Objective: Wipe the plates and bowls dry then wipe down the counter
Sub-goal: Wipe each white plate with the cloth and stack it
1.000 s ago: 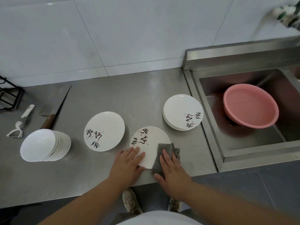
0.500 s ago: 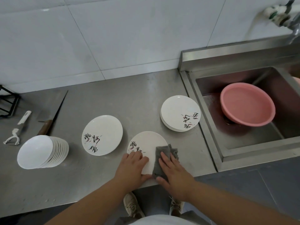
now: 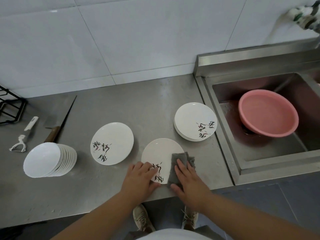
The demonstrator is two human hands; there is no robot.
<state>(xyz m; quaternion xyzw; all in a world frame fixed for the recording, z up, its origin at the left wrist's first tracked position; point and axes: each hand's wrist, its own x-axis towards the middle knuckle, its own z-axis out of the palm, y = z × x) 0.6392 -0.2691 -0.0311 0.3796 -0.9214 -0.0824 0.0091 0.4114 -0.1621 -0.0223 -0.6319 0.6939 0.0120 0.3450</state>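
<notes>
Plate (image 3: 161, 153) near table (image 3: 103, 110) edge — left hand (image 3: 138, 179) flat on its 7 o'clock rim, right hand (image 3: 188, 181) flat — pressing cloth (image 3: 181, 158) at 4 o'clock.

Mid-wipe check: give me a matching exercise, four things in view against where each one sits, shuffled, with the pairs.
Things:
1 pink basin
2 grey cloth
3 stack of bowls
4 stack of plates

Places:
A under the right hand, on the near plate
B beside the peeler, at the left
C inside the sink
D on the counter, right by the sink's left rim

Pairs: 1-C, 2-A, 3-B, 4-D
</notes>
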